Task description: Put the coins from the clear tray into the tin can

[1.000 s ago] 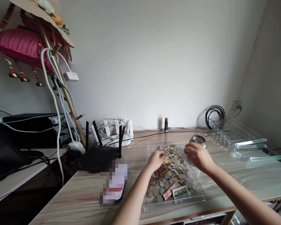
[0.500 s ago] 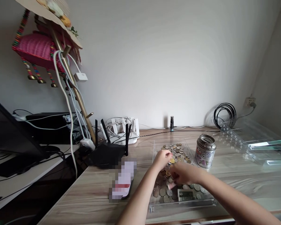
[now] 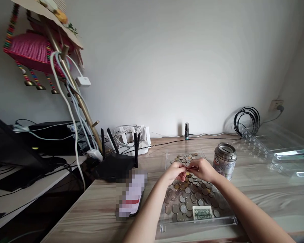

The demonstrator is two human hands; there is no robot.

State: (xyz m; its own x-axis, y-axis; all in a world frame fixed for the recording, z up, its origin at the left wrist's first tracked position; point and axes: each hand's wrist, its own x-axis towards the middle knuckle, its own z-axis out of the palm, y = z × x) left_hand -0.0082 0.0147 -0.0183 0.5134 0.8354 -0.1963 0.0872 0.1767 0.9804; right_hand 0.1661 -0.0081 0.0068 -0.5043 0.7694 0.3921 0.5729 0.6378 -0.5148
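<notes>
Head view: bare left hand (image 3: 175,172) and bare right hand (image 3: 203,169) met, fingertips pressed together, any item between unclear, above silver-and-brassy round metal coins (image 3: 183,208) in clear plastic tray (image 3: 197,222); green-white paper banknote (image 3: 202,213) lay near front.

Open room over the near coins (image 3: 188,199) — tin (image 3: 224,168) at right, router (image 3: 118,166) back left.
</notes>
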